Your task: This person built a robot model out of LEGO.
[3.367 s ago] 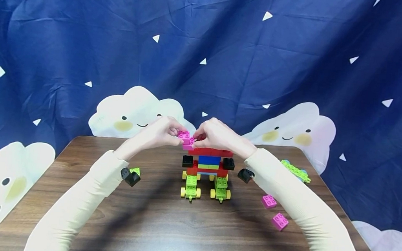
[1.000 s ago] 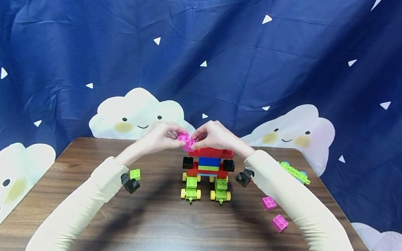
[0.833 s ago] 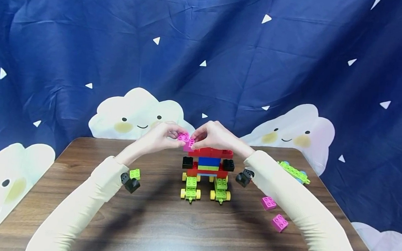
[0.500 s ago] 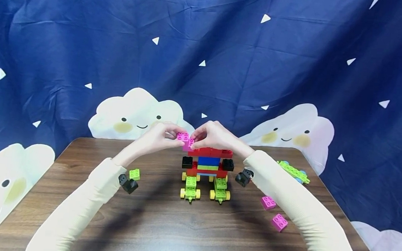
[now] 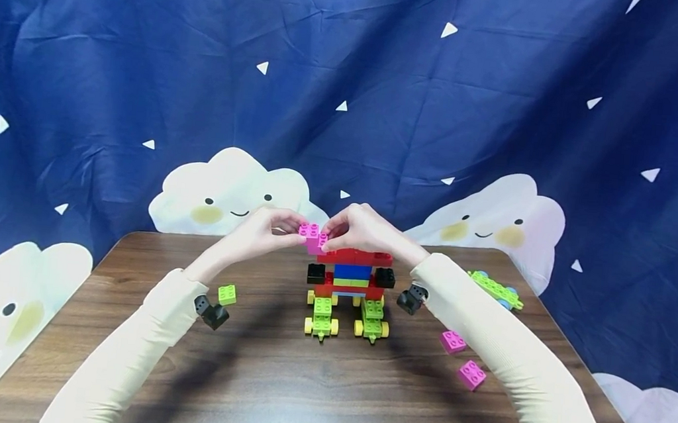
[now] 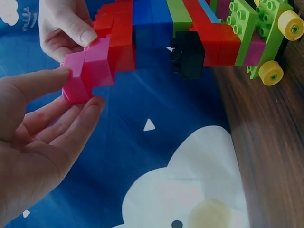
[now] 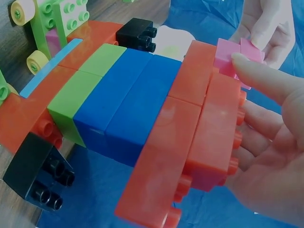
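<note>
Two stacked pink toy bricks, an upper one [image 5: 309, 233] and a lower one [image 6: 100, 61], sit at the top left corner of a tall brick figure. My left hand [image 5: 256, 233] pinches the upper brick, thumb on one side and fingertips on the other. With the thumb pressing the lower brick, my right hand [image 5: 364, 231] holds the corner beside the red bricks [image 7: 213, 126]; part of its fingers hides behind them. The figure has a blue and green middle [image 5: 352, 272], black side bricks [image 5: 316, 274] and green wheeled bases [image 5: 322, 316] on the table.
A small green brick [image 5: 227, 294] lies left of the figure on the brown wooden table [image 5: 278, 379]. To the right are two loose pink bricks [image 5: 453, 341] and a green wheeled base [image 5: 497, 289]. A blue cloth with clouds [image 5: 351, 60] hangs behind.
My left hand has shifted slightly left and down, its fingers a little further off the upper pink brick's far side. My right hand and the figure have hardly moved.
</note>
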Demonstrator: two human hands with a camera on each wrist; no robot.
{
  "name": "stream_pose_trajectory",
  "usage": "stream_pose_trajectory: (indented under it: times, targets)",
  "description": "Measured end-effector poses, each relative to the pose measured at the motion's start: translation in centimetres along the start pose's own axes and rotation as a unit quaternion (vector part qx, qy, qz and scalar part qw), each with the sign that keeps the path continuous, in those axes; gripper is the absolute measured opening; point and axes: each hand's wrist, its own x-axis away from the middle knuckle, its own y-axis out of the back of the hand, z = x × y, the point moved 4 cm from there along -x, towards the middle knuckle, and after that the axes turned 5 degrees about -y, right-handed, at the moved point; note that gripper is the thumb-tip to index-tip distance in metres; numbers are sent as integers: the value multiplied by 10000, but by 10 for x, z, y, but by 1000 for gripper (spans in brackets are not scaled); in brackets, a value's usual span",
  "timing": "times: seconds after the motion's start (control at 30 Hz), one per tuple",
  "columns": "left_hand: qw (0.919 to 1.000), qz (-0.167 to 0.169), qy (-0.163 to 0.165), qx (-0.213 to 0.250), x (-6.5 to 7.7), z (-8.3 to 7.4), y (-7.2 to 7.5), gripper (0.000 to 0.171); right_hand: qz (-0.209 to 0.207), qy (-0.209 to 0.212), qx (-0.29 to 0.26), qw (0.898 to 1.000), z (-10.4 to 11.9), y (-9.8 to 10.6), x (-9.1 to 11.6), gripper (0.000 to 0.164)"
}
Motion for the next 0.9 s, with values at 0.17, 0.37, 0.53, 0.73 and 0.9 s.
stream_pose_trajectory:
  times: [0.17,0.37,0.53,0.73,0.9]
  targets:
    - [10000,33,77,-33,0,-3,-1,32,-17,-21,4,10000,0,0,2,25]
    - [9990,130,-8,-436,1,-11,0,31,-92,53,38,9999,1,-1,2,25]
    - [9961,237,-200,-825,-1,-18,1,30,-124,69,59,9999,1,-1,2,25]
    - [9969,417,-97,-661,-3,-14,1,30,-135,84,88,9998,1,-1,2,25]
    - [9984,421,36,-382,-2,-7,1,31,-154,223,127,9996,1,0,3,27]
